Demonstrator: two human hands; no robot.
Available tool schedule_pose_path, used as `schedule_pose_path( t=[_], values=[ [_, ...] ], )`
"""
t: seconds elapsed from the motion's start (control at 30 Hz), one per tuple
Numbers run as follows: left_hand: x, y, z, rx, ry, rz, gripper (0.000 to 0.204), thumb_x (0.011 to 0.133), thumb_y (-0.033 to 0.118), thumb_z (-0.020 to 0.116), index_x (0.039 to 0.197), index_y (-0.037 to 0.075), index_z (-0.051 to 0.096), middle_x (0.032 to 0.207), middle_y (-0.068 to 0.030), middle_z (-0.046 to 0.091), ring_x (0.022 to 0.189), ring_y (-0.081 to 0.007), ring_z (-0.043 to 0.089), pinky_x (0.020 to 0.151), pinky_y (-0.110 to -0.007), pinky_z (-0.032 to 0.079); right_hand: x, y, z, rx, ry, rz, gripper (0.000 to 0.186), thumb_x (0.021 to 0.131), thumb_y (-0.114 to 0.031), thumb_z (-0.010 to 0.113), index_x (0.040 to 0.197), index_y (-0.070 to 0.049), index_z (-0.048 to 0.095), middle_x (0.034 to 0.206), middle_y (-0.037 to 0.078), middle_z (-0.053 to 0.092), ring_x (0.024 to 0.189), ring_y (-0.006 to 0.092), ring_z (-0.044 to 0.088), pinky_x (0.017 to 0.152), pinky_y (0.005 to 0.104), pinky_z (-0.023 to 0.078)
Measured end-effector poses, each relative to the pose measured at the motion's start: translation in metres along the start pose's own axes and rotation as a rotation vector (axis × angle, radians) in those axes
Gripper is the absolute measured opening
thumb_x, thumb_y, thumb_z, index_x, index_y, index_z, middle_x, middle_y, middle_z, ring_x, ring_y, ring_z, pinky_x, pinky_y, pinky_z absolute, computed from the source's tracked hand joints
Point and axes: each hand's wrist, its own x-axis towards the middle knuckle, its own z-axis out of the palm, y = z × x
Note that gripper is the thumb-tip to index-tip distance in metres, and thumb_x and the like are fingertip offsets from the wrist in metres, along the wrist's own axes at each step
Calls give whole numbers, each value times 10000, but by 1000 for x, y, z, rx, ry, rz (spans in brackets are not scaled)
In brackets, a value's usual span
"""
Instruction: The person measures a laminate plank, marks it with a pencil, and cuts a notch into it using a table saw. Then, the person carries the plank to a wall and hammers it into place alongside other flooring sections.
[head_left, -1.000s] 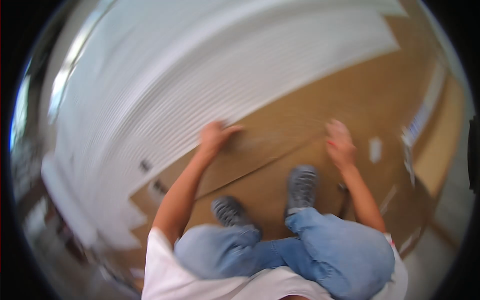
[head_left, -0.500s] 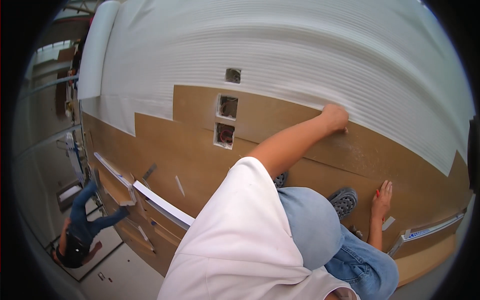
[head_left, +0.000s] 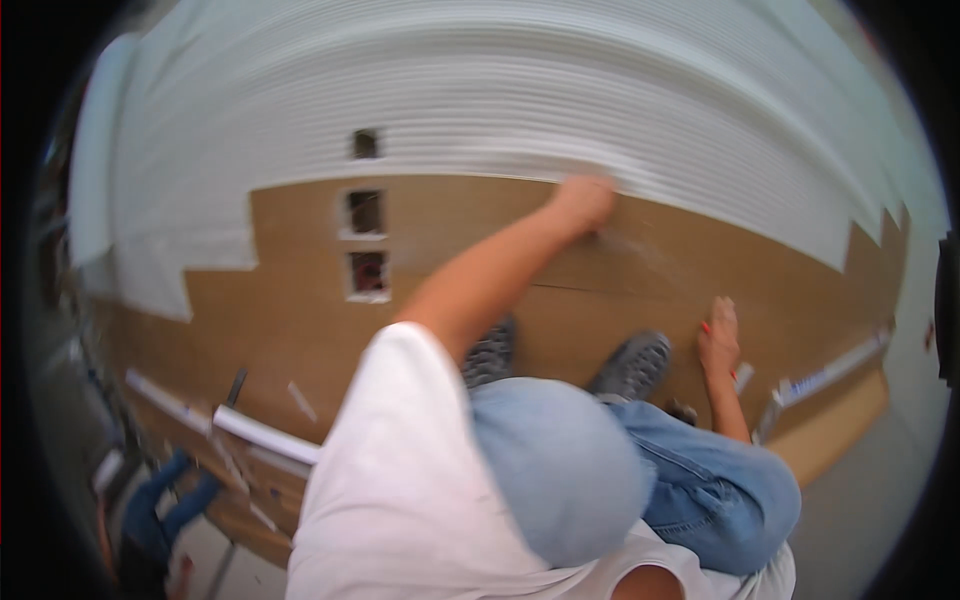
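Note:
My left hand [head_left: 585, 205], blurred, rests with curled fingers where the brown board [head_left: 470, 225] meets the white ribbed underlay [head_left: 680, 130]; anything inside it is hidden. Lower right, my right hand [head_left: 720, 335] lies on the brown surface with a thin red pencil-like item [head_left: 706, 328] held at its palm. My grey shoes [head_left: 630, 365] stand on the boards between my arms, below a seam. Left of my hands are square cutouts [head_left: 366, 214], one showing red wires inside.
A white roll [head_left: 93, 160] lies at the far left. Long white-edged strips [head_left: 262, 432] lie lower left; another strip [head_left: 830, 368] and a lighter board [head_left: 830, 430] lie right. A co-worker in blue trousers [head_left: 160, 505] is at the lower left edge, on grey floor.
My view swung toward the cutouts and co-worker, then partly back. My left hand, spread a second ago, is curled at the underlay's edge. My right hand stays on the board.

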Motion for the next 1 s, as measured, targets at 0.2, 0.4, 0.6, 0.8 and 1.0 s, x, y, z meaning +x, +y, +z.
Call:
schedule_pose_path(
  t=[0.2, 0.4, 0.6, 0.8, 1.0],
  values=[
    [4, -9, -32, 110, -271, 222, 752, 625, 238, 913, 1158, -38, 460, 1069, -250, 655, 1058, -425, 623, 863, -468, 525, 11, -2, -3, -54, -113, 108, 662, 869, -181, 666, 1476, -72, 424, 1513, 142, 442, 1376, 279, 453, 962, 366, 537],
    [-6, 12, -43, 37, -378, -10, 482, 748, 84, 792, 1067, -36, 451, 1043, -246, 652, 1036, -424, 628, 815, -479, 516, -2, -7, 3, -65, -129, 124, 676, 868, -179, 667, 1486, -75, 413, 1519, 148, 435, 1371, 282, 458, 992, 365, 525],
    [-11, 2, -20, 169, -19, 173, 378, 762, 71, 763, 1041, 16, 514, 993, -197, 673, 935, -391, 663, 763, -472, 545, -10, -3, 5, 34, 41, 148, 625, 861, -151, 631, 1458, -95, 456, 1473, 160, 486, 1347, 304, 484, 1018, 378, 501],
    [-22, 2, -26, 123, -61, 84, 572, 569, 11, 859, 987, 8, 469, 976, -207, 632, 976, -408, 601, 816, -481, 497, -37, -6, -16, 286, -5, 286, 418, 855, -140, 619, 1265, -61, 588, 1302, 167, 597, 1256, 351, 534, 983, 429, 508],
    [-15, 26, -38, 138, -185, -28, 616, 502, -52, 821, 948, 5, 400, 956, -212, 596, 977, -443, 558, 784, -495, 468, -184, -12, -6, 374, -83, 988, 263, 905, -280, 652, 1007, -40, 615, 997, 176, 622, 964, 369, 582, 835, 456, 484]
  ],
)
